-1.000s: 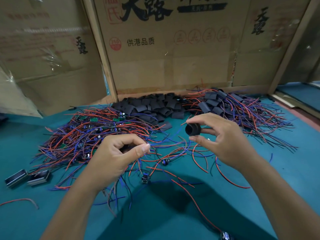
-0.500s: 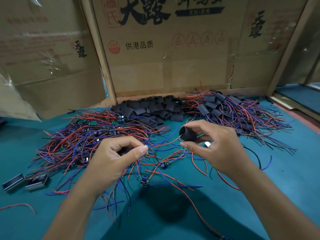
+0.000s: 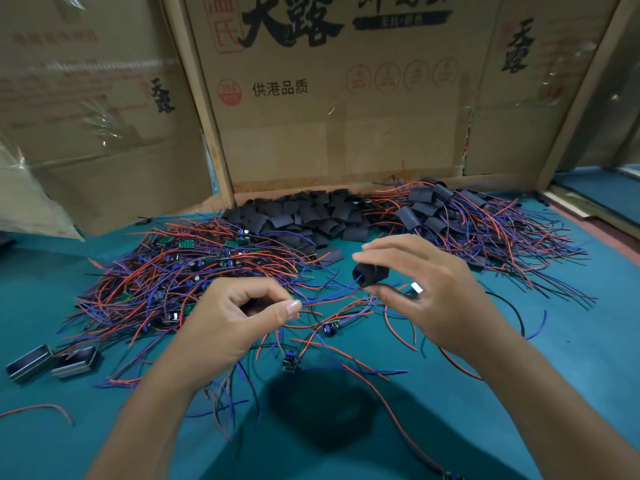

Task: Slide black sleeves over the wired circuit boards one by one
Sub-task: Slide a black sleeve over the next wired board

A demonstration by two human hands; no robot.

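While the left hand (image 3: 221, 327) pinches blue and red wires (image 3: 325, 296) between thumb and curled fingers at centre frame, a black sleeve (image 3: 370, 274) is held just right of it by the right hand (image 3: 429, 289), thumb and fingertips clamped around it. The wires are seen entering the sleeve's open end, though the board itself seems hidden. Loose sleeves (image 3: 304, 220) are heaped at upper centre on the green table (image 3: 571, 341).

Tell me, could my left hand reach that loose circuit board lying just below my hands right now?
Probably not freely: the left hand pinches wires running into the black sleeve. The loose circuit board itself lies uncovered on the mat.
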